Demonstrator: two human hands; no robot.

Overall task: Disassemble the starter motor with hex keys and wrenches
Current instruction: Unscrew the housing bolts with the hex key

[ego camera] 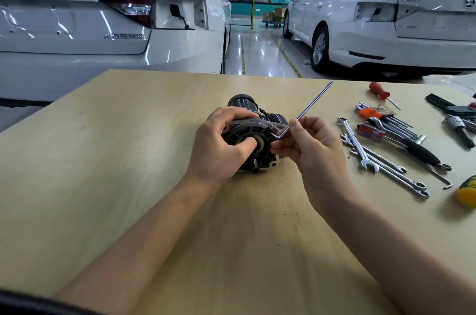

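Observation:
A black starter motor (260, 124) lies on its side on the wooden table (128, 160), its round end face turned toward me. My left hand (221, 144) grips the motor's end, thumb pressed on the face. My right hand (314, 149) pinches a long silver hex key (309, 106) near its bend. The key's short leg sits at the right edge of the motor's flange, and its long arm slants up and to the right.
To the right lie several combination wrenches (360, 149), a folding hex key set with an orange holder (373, 113), a red screwdriver (380, 91), a ratchet (461, 131) and a yellow-green tool (467, 193). Two white cars (103, 18) are parked beyond the table's far edge.

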